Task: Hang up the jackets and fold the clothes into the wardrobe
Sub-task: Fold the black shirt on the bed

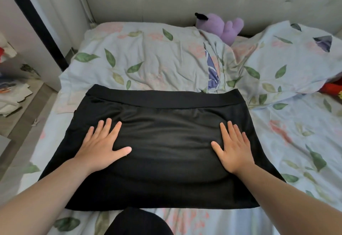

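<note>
Nearest, a rounded black shape (137,221), perhaps the person's knee, overlaps the floral bed (296,142). Beyond it the black skirt (166,160) lies flat on the bed, its waistband (157,97) at the far edge. On it press the left hand (103,148) and right hand (235,149), each grip wide, fingers straight. The skirt is a thin, faintly glossy knit, likely light, limp and slippery, so pinch it at the hem corners.

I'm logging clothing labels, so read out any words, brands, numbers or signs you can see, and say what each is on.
No readable text anywhere.
Black garment under the left hand and right hand: no label or print showing.
Papers on the floor: coloured marks, too blurred to read.
Floral bedding, purple plush toy: no writing.
</note>
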The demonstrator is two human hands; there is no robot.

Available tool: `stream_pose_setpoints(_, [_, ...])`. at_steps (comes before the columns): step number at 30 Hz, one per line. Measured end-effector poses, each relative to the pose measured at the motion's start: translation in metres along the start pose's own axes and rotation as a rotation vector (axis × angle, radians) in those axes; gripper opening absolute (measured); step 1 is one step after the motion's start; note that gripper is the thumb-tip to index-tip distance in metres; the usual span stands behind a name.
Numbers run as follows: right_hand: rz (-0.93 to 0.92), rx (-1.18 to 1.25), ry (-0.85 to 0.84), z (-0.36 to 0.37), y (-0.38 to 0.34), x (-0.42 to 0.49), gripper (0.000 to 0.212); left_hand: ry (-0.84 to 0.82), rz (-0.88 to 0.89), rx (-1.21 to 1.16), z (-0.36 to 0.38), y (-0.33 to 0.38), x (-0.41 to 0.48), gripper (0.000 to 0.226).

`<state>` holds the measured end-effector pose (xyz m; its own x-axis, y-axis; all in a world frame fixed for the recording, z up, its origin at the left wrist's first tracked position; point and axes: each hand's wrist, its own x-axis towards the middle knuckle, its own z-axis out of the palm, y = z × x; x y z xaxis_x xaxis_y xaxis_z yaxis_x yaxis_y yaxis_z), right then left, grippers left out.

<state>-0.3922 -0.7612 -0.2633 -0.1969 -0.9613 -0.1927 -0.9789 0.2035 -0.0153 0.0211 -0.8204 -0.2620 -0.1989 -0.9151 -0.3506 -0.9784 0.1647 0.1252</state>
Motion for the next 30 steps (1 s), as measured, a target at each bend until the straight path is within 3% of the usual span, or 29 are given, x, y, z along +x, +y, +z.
stream_pose_setpoints(7, [0.016, 0.019, -0.067, -0.012, -0.014, -0.033, 0.077, 0.053, 0.073, -0.003, 0.015, -0.004, -0.049, 0.096])
stream_pose_setpoints(15, [-0.282, -0.077, -0.156, -0.006, -0.011, -0.133, 0.101, 0.094, 0.33, 0.12, 0.049, -0.039, -0.138, 0.103])
stream_pose_setpoints(19, [-0.362, -0.117, -0.197, -0.023, -0.013, -0.132, 0.11, 0.201, 0.229, 0.178, 0.045, -0.052, -0.133, 0.093])
stream_pose_setpoints(22, [-0.336, -0.094, -0.206, -0.028, -0.022, -0.117, 0.091, 0.165, 0.121, 0.156, 0.02, -0.038, -0.119, 0.071])
stream_pose_setpoints(25, [-0.289, -0.053, -0.16, -0.044, -0.033, -0.1, 0.054, 0.151, 0.01, 0.074, -0.024, -0.022, -0.115, 0.041])
stream_pose_setpoints(27, [-0.255, -0.026, -0.126, -0.068, -0.039, -0.09, 0.028, 0.168, 0.006, 0.071, -0.058, -0.019, -0.114, 0.035])
stream_pose_setpoints(30, [-0.204, 0.082, -0.097, -0.122, -0.043, -0.081, 0.015, 0.233, 0.042, 0.062, -0.118, -0.019, -0.114, 0.014])
